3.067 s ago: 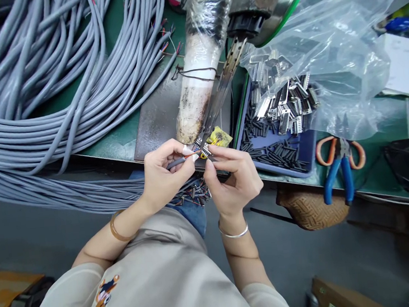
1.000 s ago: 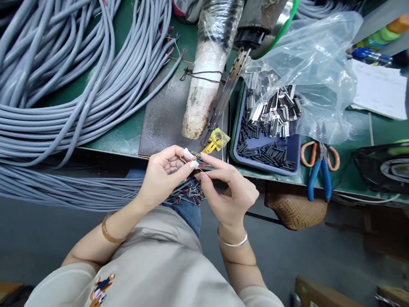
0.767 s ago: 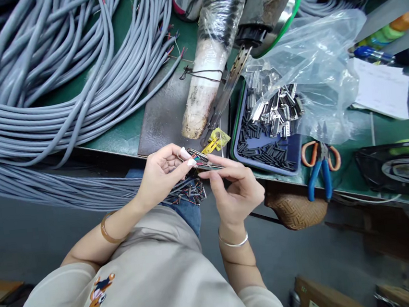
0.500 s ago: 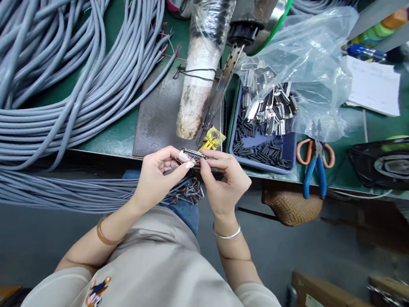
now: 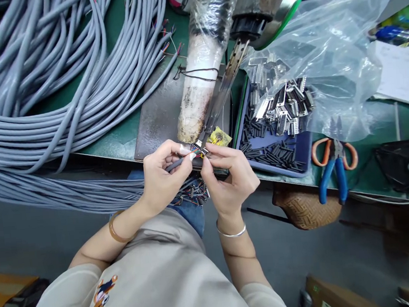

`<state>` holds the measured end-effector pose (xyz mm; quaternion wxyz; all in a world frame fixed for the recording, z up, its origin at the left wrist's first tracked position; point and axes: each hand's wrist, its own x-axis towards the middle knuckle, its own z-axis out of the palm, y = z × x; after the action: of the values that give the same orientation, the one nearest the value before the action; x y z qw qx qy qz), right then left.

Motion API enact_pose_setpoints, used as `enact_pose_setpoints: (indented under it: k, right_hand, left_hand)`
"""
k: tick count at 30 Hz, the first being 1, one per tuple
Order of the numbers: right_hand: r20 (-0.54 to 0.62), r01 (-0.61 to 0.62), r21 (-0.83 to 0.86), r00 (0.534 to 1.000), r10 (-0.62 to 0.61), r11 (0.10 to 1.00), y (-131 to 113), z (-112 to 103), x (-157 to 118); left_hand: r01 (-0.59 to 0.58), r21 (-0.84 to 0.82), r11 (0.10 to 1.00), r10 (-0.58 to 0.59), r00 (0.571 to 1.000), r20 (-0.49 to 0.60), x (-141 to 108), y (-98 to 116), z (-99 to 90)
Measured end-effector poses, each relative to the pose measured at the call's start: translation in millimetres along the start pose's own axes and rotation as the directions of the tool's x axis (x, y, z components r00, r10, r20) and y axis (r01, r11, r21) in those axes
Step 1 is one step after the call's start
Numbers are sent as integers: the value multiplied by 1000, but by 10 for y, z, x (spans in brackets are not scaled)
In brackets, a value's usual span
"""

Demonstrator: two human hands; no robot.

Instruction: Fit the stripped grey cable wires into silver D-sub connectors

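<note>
One gray cable point(image 5: 174, 165) is pinched by left hand point(image 5: 161, 178), mid-frame, near bench edge point(image 5: 107, 157); grip of right hand point(image 5: 230, 173) cannot be told.

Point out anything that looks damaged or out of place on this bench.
The white-wrapped tube has dark brown stains at its lower end, unlike the cleaner white above. Also, the pliers partly overhang the front edge of the green bench.

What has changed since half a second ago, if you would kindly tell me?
The left hand, holding a grey cable, and the right hand have moved slightly forward, bringing the small connector closer to the perforated tool. No release is visible. The cable coils, parts tray and pliers stayed put.
</note>
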<state>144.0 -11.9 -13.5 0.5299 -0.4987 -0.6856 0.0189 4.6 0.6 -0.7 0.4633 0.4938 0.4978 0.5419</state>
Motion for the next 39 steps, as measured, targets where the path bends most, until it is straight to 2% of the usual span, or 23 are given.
enact_pose_setpoints:
  k: [4,11,15,19,23,26,29,31,33,36,39]
  right_hand:
    - [3,-13,1,1000,13,1000,8,-4,-3]
    - [5,-9,-15,1000,9,1000,-14,-34,30]
    - [25,41,-56,999,-39,998,-23,-57,9]
    - [64,123,-100,991,-117,987,-1,-78,-48]
    - [58,128,-117,991,-122,985,10,-103,-75]
    - [23,44,-62,999,-43,997,-13,-124,-73]
    - [63,-173,79,984,168,982,-51,-137,-69]
    - [95,-267,139,962,256,953,-64,-143,-69]
    - [30,-258,131,966,256,957,-58,-163,-72]
    - [-205,-79,89,974,96,993,-45,-274,-94]
    - [-423,142,54,900,-106,988,-94,-514,-159]
  left_hand:
    - [20,2,1000,-20,1000,-24,3,23,13]
    - [-27,24,999,28,999,-37,-6,73,29]
    - [-32,11,999,32,999,-24,-24,69,8]
    - [13,-3,1000,-13,1000,6,-58,30,-6]
    - [78,-6,997,-78,997,29,-82,30,-5]
    - [123,-75,990,-116,989,91,-73,62,-48]
    - [205,-187,961,-152,953,262,-45,75,-144]
    - [267,-255,929,-161,915,369,-27,58,-210]
    - [331,-313,890,-182,888,422,-16,25,-260]
    - [424,-367,828,-230,854,467,-21,-23,-306]
    - [484,-384,786,-257,821,510,-42,-55,-341]
